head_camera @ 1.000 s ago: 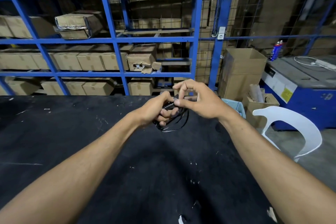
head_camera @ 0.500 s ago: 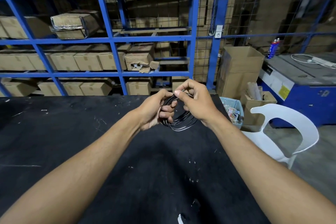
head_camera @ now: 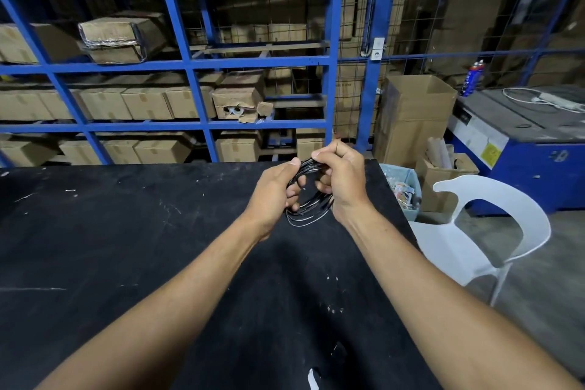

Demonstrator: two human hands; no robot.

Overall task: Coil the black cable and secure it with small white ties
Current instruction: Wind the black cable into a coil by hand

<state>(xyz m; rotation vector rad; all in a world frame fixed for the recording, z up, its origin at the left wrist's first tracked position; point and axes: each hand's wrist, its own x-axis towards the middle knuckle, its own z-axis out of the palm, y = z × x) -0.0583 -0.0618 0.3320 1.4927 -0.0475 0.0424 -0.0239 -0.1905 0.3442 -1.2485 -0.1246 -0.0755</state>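
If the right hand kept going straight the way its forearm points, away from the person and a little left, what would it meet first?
Probably the blue rack behind the black table. The right hand, gripping the black cable with the left hand, is near the table's far edge; nothing shows between. Depth is unclear.

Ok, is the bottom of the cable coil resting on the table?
Cannot tell. In the head view both hands hold the cable, whose lowest loops overlap the black table; no gap or contact shows.

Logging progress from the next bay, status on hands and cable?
Left hand and right hand both gripping black cable, coiled, held above black table. No white tie visible. Nothing in the way.
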